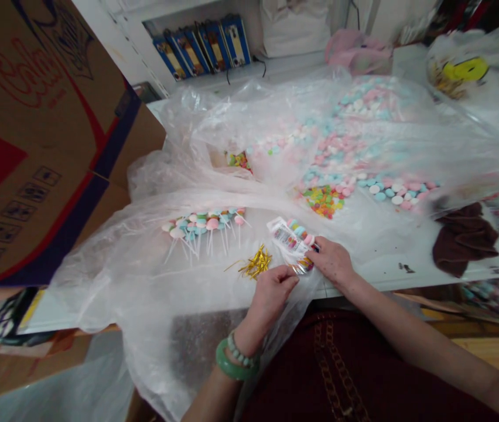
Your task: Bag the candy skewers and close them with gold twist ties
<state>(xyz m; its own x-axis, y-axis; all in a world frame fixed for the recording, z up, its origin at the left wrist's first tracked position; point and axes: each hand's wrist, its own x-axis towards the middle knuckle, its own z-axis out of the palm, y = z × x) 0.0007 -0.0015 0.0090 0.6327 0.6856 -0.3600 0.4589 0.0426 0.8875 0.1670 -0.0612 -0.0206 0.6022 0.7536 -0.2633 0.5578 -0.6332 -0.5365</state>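
- The left hand (269,299) is nearly closed, its thumb and fingers pinching the lower, gathered end of a clear cellophane bag (291,243).
- The right hand (331,262) is partly curled, gripping the bag's far-right side near the top; the fingertips are partly hidden behind it.
- The bag lies between the hands, just above the near edge of the work surface. Pastel candy lollipops (297,230) show through it, and a printed card (287,239) sits inside.
- A slick bag like this holds best with a pinch close to the gathered end, while the other hand steadies the candy heads.
- Gold twist ties (256,262) lie in a small heap just left of the bag, within easy reach.
- Further left, finished-looking pastel lollipops (201,225) lie in a row, white sticks pointing near.
- A clear plastic sheet (113,293) covers the table. Loose pastel candies (341,158) spread across the far side, with small multicoloured candies (323,201) among them.
- A cardboard carton (34,146) looms at far left, and a dark brown cloth (464,240) lies at right.
- A green jade bangle (232,363) and a beaded bracelet (238,350) circle the left wrist.
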